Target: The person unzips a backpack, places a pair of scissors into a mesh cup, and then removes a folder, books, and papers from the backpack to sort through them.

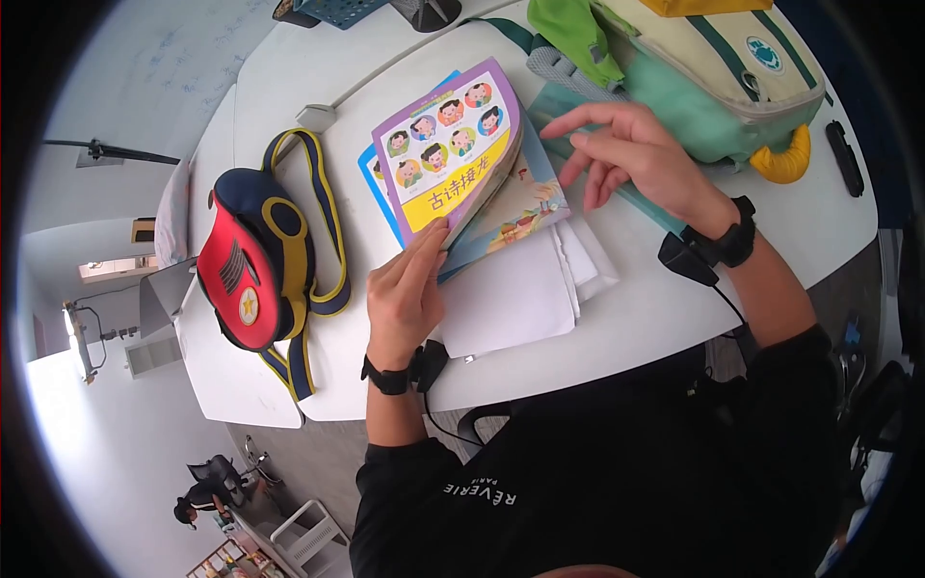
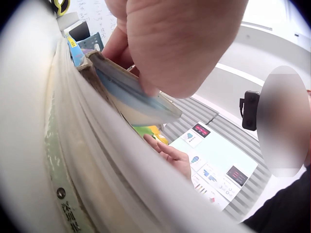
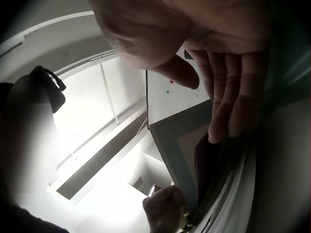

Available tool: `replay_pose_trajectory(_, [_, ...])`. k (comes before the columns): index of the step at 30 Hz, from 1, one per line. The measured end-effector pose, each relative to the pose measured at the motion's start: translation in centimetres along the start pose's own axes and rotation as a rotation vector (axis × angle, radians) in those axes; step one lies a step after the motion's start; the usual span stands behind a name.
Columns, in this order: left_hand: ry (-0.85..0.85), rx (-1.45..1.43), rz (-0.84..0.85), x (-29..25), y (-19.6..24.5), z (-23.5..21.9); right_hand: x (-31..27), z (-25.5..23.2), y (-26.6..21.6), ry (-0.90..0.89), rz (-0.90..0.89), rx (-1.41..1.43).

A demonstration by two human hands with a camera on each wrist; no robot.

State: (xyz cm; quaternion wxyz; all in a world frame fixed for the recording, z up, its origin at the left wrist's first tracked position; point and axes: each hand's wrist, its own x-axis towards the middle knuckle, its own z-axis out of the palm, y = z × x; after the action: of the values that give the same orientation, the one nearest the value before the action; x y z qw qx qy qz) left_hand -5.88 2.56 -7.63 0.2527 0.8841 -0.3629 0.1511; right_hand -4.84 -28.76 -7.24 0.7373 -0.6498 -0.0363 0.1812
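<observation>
Purple-bordered poetry book (image 1: 448, 135) lies bowed on the stack, its near edge pinched by our left hand (image 1: 407, 299); we'd grip lightly. From the left wrist, we'd support its bent leaves evenly. From the right wrist, our right hand (image 3: 194, 29), fingers apart from thumb, could steady them.

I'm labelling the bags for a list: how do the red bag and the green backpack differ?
The red bag is red and navy with yellow trim; the green backpack is cream and green. The red bag looks smaller than the green backpack. The red bag's badge shows a star; the green backpack's is green and white. Both badges are round.
</observation>
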Motion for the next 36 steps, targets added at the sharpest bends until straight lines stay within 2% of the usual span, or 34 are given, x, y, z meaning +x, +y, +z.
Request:
replay_pose_trajectory(2, [0.005, -0.004, -0.003, 0.0, -0.1, 0.0, 0.0, -0.1, -0.1, 0.056, -0.080, -0.102])
replay_pose_trajectory(5, [0.015, 0.003, 0.020, -0.1, -0.3, 0.2, -0.3, 0.0, -0.2, 0.089, -0.131, -0.048])
replay_pose_trajectory(9, [0.004, -0.003, 0.006, 0.0, -0.1, -0.1, -0.3, -0.4, 0.5, 0.071, -0.091, 0.017])
replay_pose_trajectory(11, [-0.011, -0.001, -0.015, -0.1, -0.1, -0.1, -0.3, -0.9, 0.7, -0.030, -0.053, 0.140])
replay_pose_trajectory(14, [-0.003, -0.021, 0.016, 0.0, -0.3, 0.0, -0.5, 0.3, -0.5, -0.006, 0.004, 0.059])
replay_pose_trajectory(17, [0.006, -0.023, 0.041, 0.0, -0.3, 0.0, -0.6, 0.9, -0.2, -0.024, -0.021, 0.128])
replay_pose_trajectory(26, [0.027, -0.008, 0.070, -0.1, -0.3, -0.1, -0.3, 0.9, 0.0, -0.026, 0.021, 0.105])
replay_pose_trajectory(28, [0.144, 0.002, -0.002, -0.5, -0.2, 0.3, -0.2, 1.0, 0.1, -0.031, 0.010, 0.070])
replay_pose_trajectory(29, [0.142, 0.000, -0.003, -0.5, -0.1, 0.3, -0.3, 1.0, 0.2, -0.037, -0.001, 0.031])
replay_pose_trajectory(33, [0.117, 0.090, 0.091, 0.0, -0.1, 0.1, -0.1, 1.1, 0.6, -0.068, 0.012, 0.046])
replay_pose_trajectory(35, [0.037, 0.117, 0.176, -0.1, -0.3, -0.1, 0.0, 1.4, 0.8, -0.061, -0.035, 0.009])
replay_pose_trajectory(36, [0.052, 0.107, 0.151, -0.2, -0.2, 0.0, 0.2, 1.3, 0.9, -0.062, -0.037, 0.010])
